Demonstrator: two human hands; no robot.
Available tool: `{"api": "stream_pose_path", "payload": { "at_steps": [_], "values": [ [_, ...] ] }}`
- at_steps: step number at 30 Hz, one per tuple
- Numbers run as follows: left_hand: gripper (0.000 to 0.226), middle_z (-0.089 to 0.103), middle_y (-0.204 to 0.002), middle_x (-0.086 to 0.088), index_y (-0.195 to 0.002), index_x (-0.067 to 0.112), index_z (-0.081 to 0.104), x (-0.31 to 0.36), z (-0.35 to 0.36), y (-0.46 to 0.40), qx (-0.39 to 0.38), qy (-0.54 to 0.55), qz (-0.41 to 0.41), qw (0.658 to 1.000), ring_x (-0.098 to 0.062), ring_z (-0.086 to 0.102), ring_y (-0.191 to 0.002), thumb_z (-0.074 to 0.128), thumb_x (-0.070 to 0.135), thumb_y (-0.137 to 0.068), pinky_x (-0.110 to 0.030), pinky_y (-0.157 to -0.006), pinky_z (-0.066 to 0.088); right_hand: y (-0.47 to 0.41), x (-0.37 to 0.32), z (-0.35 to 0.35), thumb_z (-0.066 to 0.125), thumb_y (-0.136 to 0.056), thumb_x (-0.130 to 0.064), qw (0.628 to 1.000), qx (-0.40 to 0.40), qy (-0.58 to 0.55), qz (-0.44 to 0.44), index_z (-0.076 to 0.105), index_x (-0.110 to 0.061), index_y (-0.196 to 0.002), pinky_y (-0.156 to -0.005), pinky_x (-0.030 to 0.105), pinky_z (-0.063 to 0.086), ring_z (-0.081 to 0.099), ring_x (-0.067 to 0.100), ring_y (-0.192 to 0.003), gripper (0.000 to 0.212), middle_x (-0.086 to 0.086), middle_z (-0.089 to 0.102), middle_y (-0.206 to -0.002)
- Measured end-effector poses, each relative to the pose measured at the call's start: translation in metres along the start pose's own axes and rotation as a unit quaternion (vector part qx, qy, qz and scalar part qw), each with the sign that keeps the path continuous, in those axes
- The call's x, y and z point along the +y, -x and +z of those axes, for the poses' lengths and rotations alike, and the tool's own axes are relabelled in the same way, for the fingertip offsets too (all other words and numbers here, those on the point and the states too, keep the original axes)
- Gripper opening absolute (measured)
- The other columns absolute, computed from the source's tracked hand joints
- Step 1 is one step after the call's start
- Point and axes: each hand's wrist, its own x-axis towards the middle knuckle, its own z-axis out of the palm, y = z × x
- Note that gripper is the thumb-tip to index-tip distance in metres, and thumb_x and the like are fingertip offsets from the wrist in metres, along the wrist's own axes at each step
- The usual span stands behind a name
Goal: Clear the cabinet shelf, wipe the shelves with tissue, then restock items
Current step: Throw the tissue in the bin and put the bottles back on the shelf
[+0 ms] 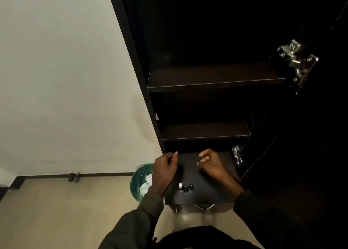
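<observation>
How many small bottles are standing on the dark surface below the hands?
3 small bottles stand in a row near the front edge: a white-capped one on the left, a dark one in the middle, another dark one on the right. More may be hidden under the hands.

Dim overall; pale wall [62,79] evenly lit, cabinet [216,41] interior nearly black, detail lost. Metal hinge [297,60] glints. Wide-angle bending at edges, slight softness.
</observation>
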Motion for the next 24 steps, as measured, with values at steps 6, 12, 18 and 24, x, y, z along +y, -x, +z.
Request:
{"api": "stream_pose_path", "payload": {
  "at_steps": [6,12,18,24],
  "values": [
    [0.022,0.073,-0.081,-0.003,-0.086,0.019,0.07,-0.037,0.016,0.009,-0.126,-0.104,-0.063,0.985,-0.021,0.068,-0.076,0.057,0.034,-0.094,-0.03,-0.067,0.049,-0.006,0.045,0.026,0.071,-0.073,-0.009,0.994,-0.03,0.094,0.047,0.059,-0.026,-0.086,-0.072,0.023,0.046,0.061,0.014,-0.075,0.024,-0.008,0.061,-0.071],
    [0.025,0.073,-0.108,-0.004,-0.111,0.018,0.069,-0.055,0.024,0.01,-0.251,-0.149,-0.071,0.954,-0.025,0.067,-0.099,0.064,0.018,-0.087,-0.02,-0.076,0.043,-0.006,0.072,0.037,0.067,-0.071,-0.003,0.988,-0.063,0.138,0.04,0.061,-0.023,-0.087,-0.057,0.004,0.036,0.059,0.012,-0.075,0.026,-0.01,0.058,-0.072],
    [0.046,0.068,-0.126,-0.006,-0.126,0.016,0.066,-0.067,0.034,0.006,-0.317,-0.188,-0.039,0.929,-0.025,0.064,-0.116,0.071,0.014,-0.081,-0.025,-0.098,0.046,-0.014,0.081,0.046,0.066,-0.072,-0.002,0.975,-0.106,0.197,0.009,0.065,-0.02,-0.092,-0.068,0.013,0.039,0.055,0.008,-0.078,0.027,-0.016,0.051,-0.07],
    [0.046,0.067,-0.129,-0.009,-0.127,0.013,0.065,-0.079,0.042,-0.001,-0.336,-0.208,-0.014,0.918,-0.028,0.063,-0.118,0.07,0.016,-0.082,-0.03,-0.102,0.047,-0.024,0.088,0.055,0.07,-0.071,-0.008,0.968,-0.121,0.22,-0.015,0.067,-0.012,-0.099,-0.076,0.023,0.046,0.064,0.021,-0.088,0.029,0.004,0.067,-0.09]
  ]
}}
